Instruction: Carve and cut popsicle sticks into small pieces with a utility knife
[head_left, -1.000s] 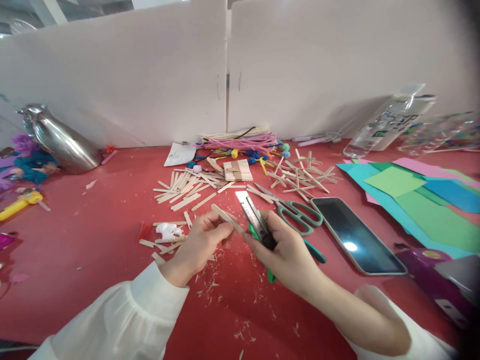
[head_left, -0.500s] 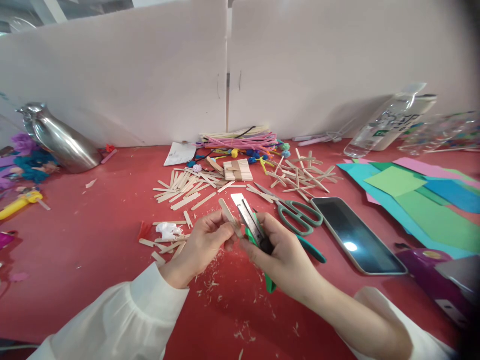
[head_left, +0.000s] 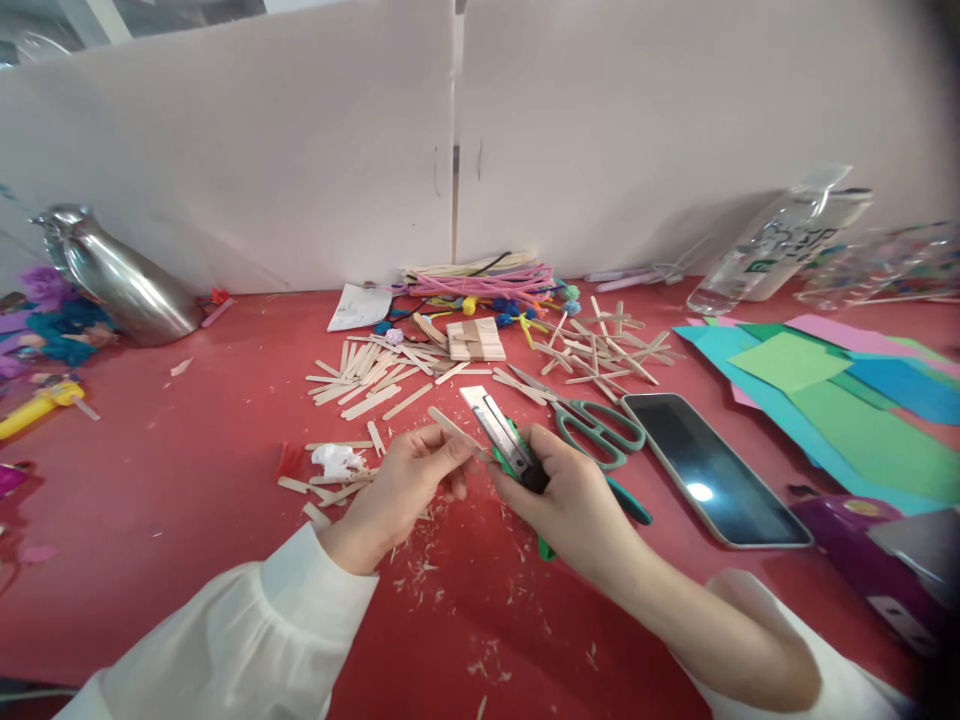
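"What changed on your feed?"

"I find the wooden stick [head_left: 448, 423] lying flatter than half a second ago, above the worktop [head_left: 187, 480]; I judge it is being turned, not cut."

"And the grip?"

"Left hand [head_left: 397, 487] pinching the stick; right hand [head_left: 577, 500] grasping the utility knife [head_left: 495, 430], just beside it."

Wooden craft stick [head_left: 448, 422]: pale, flat, narrow; pinched in the left hand [head_left: 405, 478], slanting, far end leftward. Utility knife [head_left: 501, 428]: green and black, metal channel, blade extended; gripped in the right hand [head_left: 577, 500], pointing away and leftward, just beside the stick.
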